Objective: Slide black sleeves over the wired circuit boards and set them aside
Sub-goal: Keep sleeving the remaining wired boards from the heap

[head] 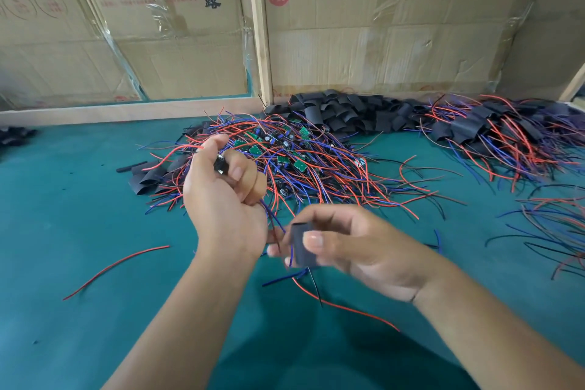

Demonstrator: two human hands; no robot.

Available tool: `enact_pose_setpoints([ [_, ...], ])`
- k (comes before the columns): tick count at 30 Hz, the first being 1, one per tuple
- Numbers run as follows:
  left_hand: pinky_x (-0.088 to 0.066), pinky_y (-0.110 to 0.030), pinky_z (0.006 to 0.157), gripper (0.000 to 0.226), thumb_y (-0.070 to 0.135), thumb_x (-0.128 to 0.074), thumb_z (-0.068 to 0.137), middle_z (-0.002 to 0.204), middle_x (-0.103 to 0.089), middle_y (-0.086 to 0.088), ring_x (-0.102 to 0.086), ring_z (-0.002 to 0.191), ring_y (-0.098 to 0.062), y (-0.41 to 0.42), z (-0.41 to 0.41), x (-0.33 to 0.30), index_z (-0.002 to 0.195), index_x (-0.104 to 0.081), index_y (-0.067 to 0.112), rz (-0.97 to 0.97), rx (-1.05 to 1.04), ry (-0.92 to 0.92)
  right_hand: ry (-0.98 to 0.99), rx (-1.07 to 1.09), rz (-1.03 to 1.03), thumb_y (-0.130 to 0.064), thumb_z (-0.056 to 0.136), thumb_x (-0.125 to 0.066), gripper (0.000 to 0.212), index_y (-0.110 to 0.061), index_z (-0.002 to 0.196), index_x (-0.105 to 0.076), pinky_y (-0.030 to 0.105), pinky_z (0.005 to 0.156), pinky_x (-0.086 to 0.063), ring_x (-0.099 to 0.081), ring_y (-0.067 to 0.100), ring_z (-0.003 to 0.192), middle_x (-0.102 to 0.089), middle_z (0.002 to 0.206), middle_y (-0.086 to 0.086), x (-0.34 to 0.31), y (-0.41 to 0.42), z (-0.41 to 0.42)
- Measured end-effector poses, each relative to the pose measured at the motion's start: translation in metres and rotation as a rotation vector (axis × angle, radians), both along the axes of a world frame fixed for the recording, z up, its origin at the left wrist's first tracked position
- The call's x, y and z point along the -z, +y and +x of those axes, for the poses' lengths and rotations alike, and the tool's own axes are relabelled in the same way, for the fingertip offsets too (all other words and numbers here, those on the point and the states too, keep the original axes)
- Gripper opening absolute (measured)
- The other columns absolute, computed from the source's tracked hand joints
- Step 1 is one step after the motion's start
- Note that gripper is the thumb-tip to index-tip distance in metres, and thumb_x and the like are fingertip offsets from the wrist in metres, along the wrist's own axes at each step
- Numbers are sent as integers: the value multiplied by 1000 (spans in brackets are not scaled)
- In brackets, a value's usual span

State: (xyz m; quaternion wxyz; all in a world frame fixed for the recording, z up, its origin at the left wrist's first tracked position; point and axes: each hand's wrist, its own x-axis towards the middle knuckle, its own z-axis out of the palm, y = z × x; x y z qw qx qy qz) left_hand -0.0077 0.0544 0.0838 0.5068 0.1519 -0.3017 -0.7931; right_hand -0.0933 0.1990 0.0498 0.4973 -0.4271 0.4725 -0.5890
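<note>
Threading is in hand: the short black flattened tubular sleeve (302,245) is pinched between thumb and fingers of the right hand (354,247), low and central above the teal felt-covered counter (79,231). The small wired circuit board (221,165) is enclosed in the curled grip of the left hand (221,196), its thin red, blue and black leads (275,225) trailing down into the sleeve mouth. The board is judged light but fragile at its solder joints; it is best held by its edges. The sleeve is soft and collapses easily, so it is best pinched at its sides. Behind lie a tangled heap of unsleeved boards (285,155), a pile of loose black sleeves (345,114), finished pieces (493,136) at right, and taped cardboard cartons (380,25).
</note>
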Motion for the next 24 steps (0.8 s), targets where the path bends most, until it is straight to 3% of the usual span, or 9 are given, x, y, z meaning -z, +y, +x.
enact_pose_setpoints([
  [5,-22,-23,37,15,11,-45,97,54,-36,2,-22,39,-11,-7,-4,10,86,-55,14,62,39,-75,-99,47,96,-20,89,-68,23,1,98,-62,36,83,-59,-68,24,78,-67,87,12,1,-5,-1],
  [7,-34,-21,39,16,11,-45,96,55,-48,1,-37,40,-12,-13,-6,17,83,-54,14,104,92,-210,41,130,143,-22,84,-76,28,0,93,-63,33,76,-57,-62,22,71,-60,84,15,0,-2,-13],
  [10,-50,-23,60,17,8,-44,96,71,-65,-5,-63,63,-17,-18,-9,29,80,-48,13,180,234,-425,303,199,230,-20,84,-75,18,-4,87,-67,31,73,-54,-62,23,70,-64,78,12,1,7,-32],
  [13,-36,-26,62,18,10,-53,91,74,-46,-2,-47,65,-17,-34,-6,31,77,-44,16,242,11,-564,527,202,281,-22,85,-79,17,-8,88,-70,33,74,-50,-63,16,71,-69,75,5,0,15,-49],
  [15,-40,-34,70,11,8,-57,85,84,-46,-9,-44,72,-21,-51,3,24,91,-48,13,273,-260,-464,644,181,300,-37,79,-82,26,-15,90,-71,40,78,-51,-62,16,73,-72,82,7,-1,18,-55],
  [17,-46,-39,80,29,10,-56,83,104,-49,-9,-52,85,-19,-57,12,16,111,-48,12,70,-506,-380,780,146,315,-52,72,-78,36,-23,92,-71,46,83,-54,-66,22,78,-73,88,2,-2,19,-56],
  [20,-42,-20,99,46,13,-53,88,130,-52,-3,-53,112,1,-35,7,15,133,-48,9,-588,-632,-572,846,76,278,-58,71,-74,36,-30,95,-70,48,81,-54,-68,20,80,-73,88,-5,-3,19,-52],
  [22,-44,-21,96,27,20,-47,96,116,-67,-1,-60,109,-5,-12,-7,26,116,-64,12,-932,-240,-675,853,49,253,-58,72,-74,36,-34,97,-69,46,82,-55,-68,15,80,-73,90,-8,-4,19,-50],
  [24,-50,-31,87,38,36,-40,100,91,-73,2,-66,89,-11,9,-19,41,93,-71,14,-1067,199,-791,888,47,237,-59,73,-74,38,-33,100,-69,45,83,-55,-68,13,83,-73,92,-9,-4,20,-50],
])
